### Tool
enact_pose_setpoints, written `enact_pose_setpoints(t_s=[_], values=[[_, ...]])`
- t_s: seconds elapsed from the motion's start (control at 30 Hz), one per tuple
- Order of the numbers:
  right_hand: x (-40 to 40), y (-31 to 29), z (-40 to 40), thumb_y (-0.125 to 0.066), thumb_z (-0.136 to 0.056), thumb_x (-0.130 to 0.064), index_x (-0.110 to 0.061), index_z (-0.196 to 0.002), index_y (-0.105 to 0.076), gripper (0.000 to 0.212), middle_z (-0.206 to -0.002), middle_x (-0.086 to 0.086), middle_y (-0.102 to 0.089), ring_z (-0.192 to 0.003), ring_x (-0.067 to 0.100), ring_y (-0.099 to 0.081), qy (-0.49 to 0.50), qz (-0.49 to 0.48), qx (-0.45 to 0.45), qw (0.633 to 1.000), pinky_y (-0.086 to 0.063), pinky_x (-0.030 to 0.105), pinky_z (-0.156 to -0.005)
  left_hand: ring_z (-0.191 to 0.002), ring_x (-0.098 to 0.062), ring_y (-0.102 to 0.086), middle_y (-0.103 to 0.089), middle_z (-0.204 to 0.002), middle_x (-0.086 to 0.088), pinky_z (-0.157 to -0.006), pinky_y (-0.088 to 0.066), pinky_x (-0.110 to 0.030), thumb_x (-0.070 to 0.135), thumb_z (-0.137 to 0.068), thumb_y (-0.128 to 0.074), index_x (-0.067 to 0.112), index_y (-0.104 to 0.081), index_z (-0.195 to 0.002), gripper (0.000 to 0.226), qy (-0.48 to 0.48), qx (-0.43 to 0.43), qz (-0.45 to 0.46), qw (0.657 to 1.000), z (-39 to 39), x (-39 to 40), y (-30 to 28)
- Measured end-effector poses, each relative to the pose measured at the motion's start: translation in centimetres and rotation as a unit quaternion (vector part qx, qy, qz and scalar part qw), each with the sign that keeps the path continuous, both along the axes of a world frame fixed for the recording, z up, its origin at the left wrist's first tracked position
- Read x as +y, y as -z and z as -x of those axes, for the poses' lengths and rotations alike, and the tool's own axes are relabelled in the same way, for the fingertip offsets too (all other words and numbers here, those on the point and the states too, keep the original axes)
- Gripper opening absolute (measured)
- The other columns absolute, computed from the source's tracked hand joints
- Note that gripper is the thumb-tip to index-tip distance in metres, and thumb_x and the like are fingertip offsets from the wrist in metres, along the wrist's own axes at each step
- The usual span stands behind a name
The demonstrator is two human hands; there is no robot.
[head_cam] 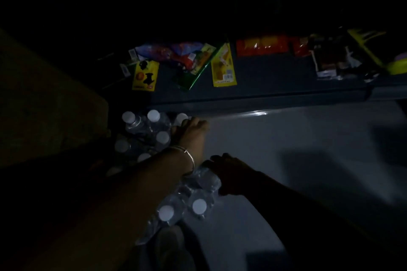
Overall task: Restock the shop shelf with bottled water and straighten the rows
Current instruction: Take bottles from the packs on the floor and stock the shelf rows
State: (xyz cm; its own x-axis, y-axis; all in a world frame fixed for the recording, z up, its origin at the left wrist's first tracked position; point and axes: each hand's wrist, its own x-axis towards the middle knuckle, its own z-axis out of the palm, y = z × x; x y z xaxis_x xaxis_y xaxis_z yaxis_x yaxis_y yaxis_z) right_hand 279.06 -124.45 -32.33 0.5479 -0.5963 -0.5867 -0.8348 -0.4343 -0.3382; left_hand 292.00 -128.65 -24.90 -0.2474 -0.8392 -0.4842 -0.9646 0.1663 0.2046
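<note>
The scene is very dark. Several clear water bottles with white caps [153, 115] stand close together on the floor by the low shelf [275, 92]. My left hand [190, 128], a bangle on its wrist, reaches over them and grips the top of the rightmost bottle [181, 118] at the shelf's front edge. Nearer to me lies a shrink-wrapped pack of bottles [199, 205]. My right hand [230, 172] grips one bottle [208, 179] at the pack's upper end.
Snack packets lie loose on the low shelf: a yellow one [145, 75], a green one [196, 68], a tall yellow one [224, 66] and red ones [262, 46]. A brown cardboard box [48, 105] stands at the left. Pale floor [297, 149] spreads to the right.
</note>
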Motion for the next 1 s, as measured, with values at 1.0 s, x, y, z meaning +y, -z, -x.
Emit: enact_pose_setpoints(t_s=[1.0], values=[[-4.2, -26.3, 1.4, -0.085, -0.062, -0.032, -0.018, -0.094, -0.067, 0.039, -0.097, 0.002, -0.067, -0.091, 0.016, -0.061, 0.119, -0.005, -0.109, 0.987, -0.049, 0.024, -0.075, -0.132, -0.024, -0.035, -0.040, -0.139, -0.002, -0.109, -0.028, -0.031, 0.012, -0.082, -0.059, 0.022, -0.044, -0.132, 0.054, 0.064, 0.024, 0.050, 0.996, 0.4, -2.5, -19.4]])
